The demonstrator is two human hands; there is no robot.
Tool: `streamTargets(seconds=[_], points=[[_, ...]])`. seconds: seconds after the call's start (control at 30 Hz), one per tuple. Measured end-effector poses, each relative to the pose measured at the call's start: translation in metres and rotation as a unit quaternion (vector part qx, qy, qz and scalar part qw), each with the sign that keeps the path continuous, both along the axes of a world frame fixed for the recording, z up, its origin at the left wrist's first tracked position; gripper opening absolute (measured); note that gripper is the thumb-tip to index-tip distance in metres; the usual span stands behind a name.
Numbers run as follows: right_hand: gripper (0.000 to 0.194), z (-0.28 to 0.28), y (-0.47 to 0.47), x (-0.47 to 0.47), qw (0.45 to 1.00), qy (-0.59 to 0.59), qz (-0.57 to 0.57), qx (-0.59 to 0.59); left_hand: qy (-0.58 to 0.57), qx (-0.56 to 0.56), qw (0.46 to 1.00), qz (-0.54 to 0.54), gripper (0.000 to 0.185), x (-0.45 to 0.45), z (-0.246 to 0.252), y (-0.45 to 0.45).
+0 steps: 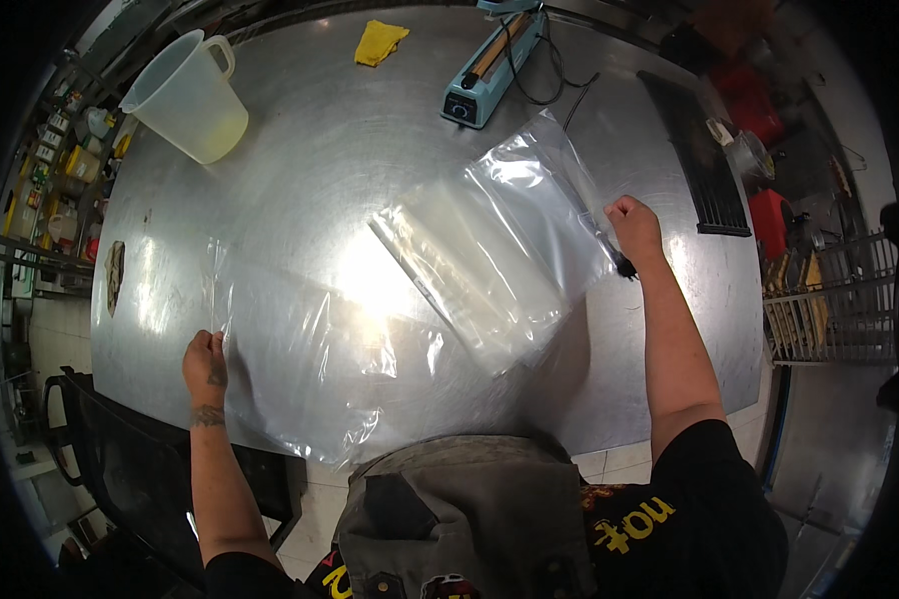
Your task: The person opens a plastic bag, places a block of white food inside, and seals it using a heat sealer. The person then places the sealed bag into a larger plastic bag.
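My left hand [205, 359] pinches the edge of a large clear plastic bag [307, 359], which spreads from it across the near part of the steel table [292, 157]. To the right lies a stack of flat clear plastic bags [479, 277], set at a slant and overlapping more clear film [524, 180]. At the right edge of this film, my right hand [635, 228] is closed with its fingertips pinching thin clear plastic. I cannot tell whether both hands hold the same bag. Just below the right hand is a small black object [625, 266], partly behind film.
A light-blue impulse heat sealer [487, 67] with a black cord stands at the back. A translucent measuring jug [191, 97] holds some yellowish liquid. A yellow cloth [380, 43], a brown rag [115, 277] and a black slatted panel [697, 157] lie around the table.
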State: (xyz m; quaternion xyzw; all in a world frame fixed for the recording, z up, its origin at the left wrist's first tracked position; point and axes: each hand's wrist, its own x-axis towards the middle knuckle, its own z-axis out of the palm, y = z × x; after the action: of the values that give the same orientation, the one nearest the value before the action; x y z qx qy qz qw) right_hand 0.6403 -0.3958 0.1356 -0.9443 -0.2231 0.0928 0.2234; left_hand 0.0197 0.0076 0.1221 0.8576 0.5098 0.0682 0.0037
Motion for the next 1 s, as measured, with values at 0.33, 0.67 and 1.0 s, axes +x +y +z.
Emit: streamTargets(seconds=[0.33,0.67,1.0], points=[[0.043,-0.021,0.001,0.000,0.985,-0.157,0.075,0.007,-0.076,0.054,0.996,0.002,0.014,-0.013,-0.001,-0.001],[0.027,-0.016,0.018,-0.001,0.973,-0.219,0.072,-0.026,-0.061,0.019,0.998,-0.010,0.012,-0.012,-0.013,-0.029],[0.018,-0.022,0.034,0.010,0.959,-0.266,0.090,-0.049,-0.058,0.095,0.994,0.002,0.009,-0.003,-0.039,-0.048]])
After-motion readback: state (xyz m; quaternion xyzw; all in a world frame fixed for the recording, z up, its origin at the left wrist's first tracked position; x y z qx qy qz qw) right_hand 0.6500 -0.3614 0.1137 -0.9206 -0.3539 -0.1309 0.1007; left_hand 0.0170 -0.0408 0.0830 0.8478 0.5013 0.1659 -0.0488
